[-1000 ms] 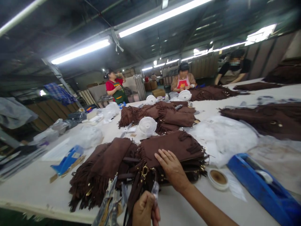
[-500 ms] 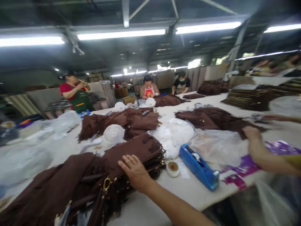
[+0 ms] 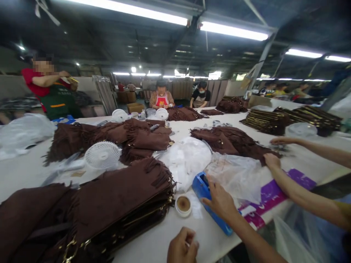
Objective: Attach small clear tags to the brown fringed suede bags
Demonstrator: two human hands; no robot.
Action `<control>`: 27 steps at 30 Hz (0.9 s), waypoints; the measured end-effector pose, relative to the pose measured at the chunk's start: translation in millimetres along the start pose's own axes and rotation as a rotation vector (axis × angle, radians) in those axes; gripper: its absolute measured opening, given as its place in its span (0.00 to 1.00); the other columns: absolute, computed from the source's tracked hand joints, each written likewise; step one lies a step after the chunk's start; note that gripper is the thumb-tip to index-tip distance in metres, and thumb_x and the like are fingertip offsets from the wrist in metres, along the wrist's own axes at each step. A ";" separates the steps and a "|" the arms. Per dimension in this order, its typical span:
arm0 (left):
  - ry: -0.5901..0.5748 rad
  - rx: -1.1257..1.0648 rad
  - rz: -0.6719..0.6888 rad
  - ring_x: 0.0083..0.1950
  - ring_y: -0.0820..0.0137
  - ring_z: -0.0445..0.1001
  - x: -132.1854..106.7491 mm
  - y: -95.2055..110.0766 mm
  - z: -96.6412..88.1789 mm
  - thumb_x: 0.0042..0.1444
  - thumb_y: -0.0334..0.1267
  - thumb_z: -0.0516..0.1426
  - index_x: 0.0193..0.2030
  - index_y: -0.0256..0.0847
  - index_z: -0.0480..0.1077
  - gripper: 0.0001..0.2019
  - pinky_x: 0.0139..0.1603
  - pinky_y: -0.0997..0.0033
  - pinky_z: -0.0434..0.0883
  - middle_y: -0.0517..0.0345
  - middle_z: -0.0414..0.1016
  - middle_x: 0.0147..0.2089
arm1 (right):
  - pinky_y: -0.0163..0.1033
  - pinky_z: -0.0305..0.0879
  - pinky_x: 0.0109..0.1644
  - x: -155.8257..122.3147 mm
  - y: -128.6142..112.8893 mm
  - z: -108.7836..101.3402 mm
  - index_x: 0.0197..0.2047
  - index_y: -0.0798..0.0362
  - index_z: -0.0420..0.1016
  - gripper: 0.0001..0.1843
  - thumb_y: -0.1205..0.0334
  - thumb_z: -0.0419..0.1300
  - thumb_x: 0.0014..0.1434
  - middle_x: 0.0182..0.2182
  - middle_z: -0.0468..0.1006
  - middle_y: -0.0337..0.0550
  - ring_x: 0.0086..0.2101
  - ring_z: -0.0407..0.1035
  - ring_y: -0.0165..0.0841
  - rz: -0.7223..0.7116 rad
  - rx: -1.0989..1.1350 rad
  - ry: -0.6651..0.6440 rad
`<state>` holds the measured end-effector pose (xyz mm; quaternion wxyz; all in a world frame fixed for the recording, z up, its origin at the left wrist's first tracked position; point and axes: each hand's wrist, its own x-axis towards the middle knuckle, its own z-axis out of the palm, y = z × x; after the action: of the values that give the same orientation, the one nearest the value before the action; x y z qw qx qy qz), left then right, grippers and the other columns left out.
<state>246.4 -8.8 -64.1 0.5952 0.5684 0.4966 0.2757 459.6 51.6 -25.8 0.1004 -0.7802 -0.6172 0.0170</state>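
Note:
My right hand lies over the blue tape dispenser, its fingers stretched out along the dispenser's far side and its thumb apart. Low in the picture, my left hand is closed with curled fingers. A small pale spot shows at its fingertips, but I cannot make out what it is. Left of the hands, brown fringed bags with gold hardware lie in a stack. Between that stack and the dispenser stands a round white tub with a brown inside.
A co-worker's hands handle brown pieces at the right. White fans, clear plastic bags and a purple printed sheet lie on the table. Other people work across it; more stacked bags stand at the back right.
My right hand has left the bag stack and moved right onto the tape dispenser. My left hand has come into view at the bottom. The view has turned, shifting the bags left.

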 end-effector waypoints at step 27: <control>0.061 0.462 -0.059 0.58 0.54 0.68 90.6 14.5 77.6 0.55 0.18 0.36 0.65 0.25 0.53 0.29 0.57 0.60 0.67 0.29 0.60 0.62 | 0.49 0.66 0.56 26.2 80.8 -17.5 0.66 0.44 0.52 0.45 0.48 0.66 0.48 0.61 0.64 0.48 0.56 0.64 0.46 0.353 0.832 -0.326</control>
<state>352.2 43.7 -86.3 0.4420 0.6663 0.5805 0.1544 546.0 56.9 -20.5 0.3015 -0.7537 -0.4238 0.4017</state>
